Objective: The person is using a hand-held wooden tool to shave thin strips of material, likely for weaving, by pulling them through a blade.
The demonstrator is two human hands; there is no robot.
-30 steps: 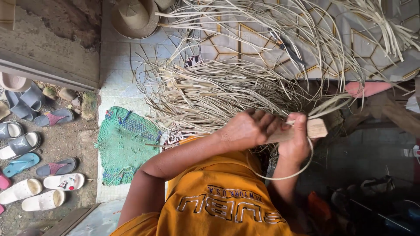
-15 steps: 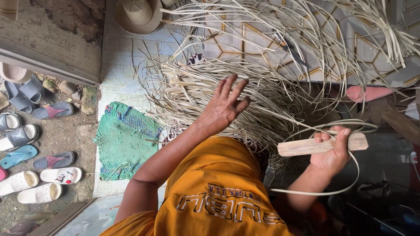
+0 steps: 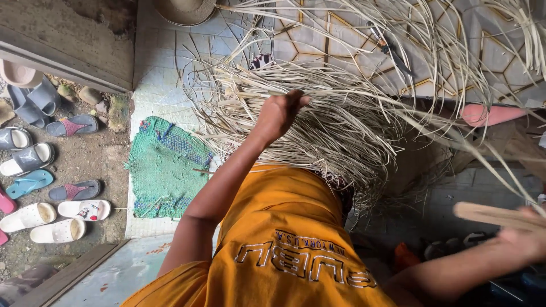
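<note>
L hand [image 3: 280, 113], fingers curled shut into the pale strip pile [image 3: 318, 122] w/ strands fanning up-right, is nearer it; R hand [image 3: 526, 241], low right, clamps a flat wooden stick [image 3: 489, 215] lying sideways.

A green woven mat [image 3: 165, 165] is spread on the pale tiled floor [image 3: 162, 51]. Several pairs of sandals [image 3: 42, 165] are scattered over the bare ground to its left. A straw hat [image 3: 185, 10] is seen at the top edge.
</note>
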